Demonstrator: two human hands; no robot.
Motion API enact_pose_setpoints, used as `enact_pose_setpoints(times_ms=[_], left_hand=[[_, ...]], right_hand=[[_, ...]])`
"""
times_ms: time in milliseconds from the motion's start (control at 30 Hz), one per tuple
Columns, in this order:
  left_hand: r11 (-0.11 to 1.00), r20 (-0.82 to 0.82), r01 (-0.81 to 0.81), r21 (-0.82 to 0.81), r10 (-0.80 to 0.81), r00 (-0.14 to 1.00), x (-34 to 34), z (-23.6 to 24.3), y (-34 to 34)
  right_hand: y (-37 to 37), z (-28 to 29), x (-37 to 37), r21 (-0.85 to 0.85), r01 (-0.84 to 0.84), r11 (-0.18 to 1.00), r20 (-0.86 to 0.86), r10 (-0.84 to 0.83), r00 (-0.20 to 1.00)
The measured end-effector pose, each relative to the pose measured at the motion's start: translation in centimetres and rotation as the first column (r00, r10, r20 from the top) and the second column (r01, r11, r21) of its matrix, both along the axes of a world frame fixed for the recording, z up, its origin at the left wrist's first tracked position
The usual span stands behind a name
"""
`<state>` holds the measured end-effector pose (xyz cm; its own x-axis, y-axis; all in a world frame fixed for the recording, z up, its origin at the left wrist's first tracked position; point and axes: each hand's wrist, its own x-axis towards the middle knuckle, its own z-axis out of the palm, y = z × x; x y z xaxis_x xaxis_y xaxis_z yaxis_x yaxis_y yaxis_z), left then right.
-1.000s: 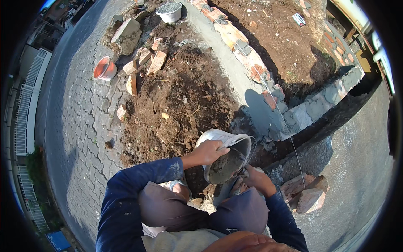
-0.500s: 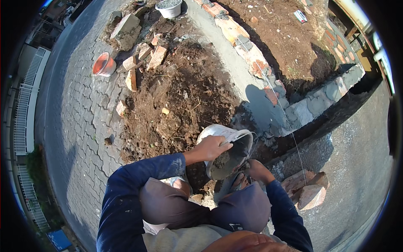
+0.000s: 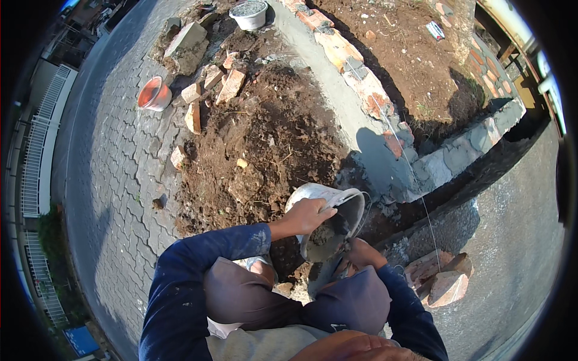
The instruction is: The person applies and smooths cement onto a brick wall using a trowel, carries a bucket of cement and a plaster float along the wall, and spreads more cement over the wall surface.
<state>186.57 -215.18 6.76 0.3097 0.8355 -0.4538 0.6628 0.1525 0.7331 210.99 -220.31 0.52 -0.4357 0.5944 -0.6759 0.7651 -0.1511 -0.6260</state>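
Observation:
My left hand is closed over the rim of a whitish bucket, which is tipped with its mouth toward the lower right. Grey wet mortar lies inside it. Beside the mouth, my right hand is closed around what looks like a trowel; its flat grey blade shows below the rim, between my knees, and its handle is mostly hidden by the fingers. A thin wire handle hangs off the bucket's right side.
Ahead runs a low stone and mortar wall with a corner; a taut string ends at stones on the right. Loose soil, broken bricks, an orange bucket and a mortar-filled white tub lie ahead and left.
My right hand has drawn slightly down and left, and the grey blade now shows below the bucket's mouth. My left hand keeps its grip on the tipped bucket.

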Motion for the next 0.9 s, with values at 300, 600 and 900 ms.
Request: enact_pose_setpoints(times_ms=[300, 600, 900], left_hand=[[0.968, -0.092, -0.239, 0.077, 0.245, 0.965, -4.1, -1.8, 0.6], [0.812, -0.008, -0.55, -0.193, 0.56, 0.829, -8.9, 1.0, 0.1], [0.513, 0.384, -0.796, -0.322, 0.839, 0.385, -19.6, 6.6, -1.1]], right_hand=[[-4.8, -3.0, 4.9, -0.055, 0.521, 0.851, -0.07, -0.524, 0.849], [-24.9, -7.4, 11.0, 0.6, -0.011, 0.8, 0.6, -0.441, 0.667], [-29.5, -7.5, 13.6, 0.192, 0.052, 0.98, 0.7, -0.174, 0.693]])
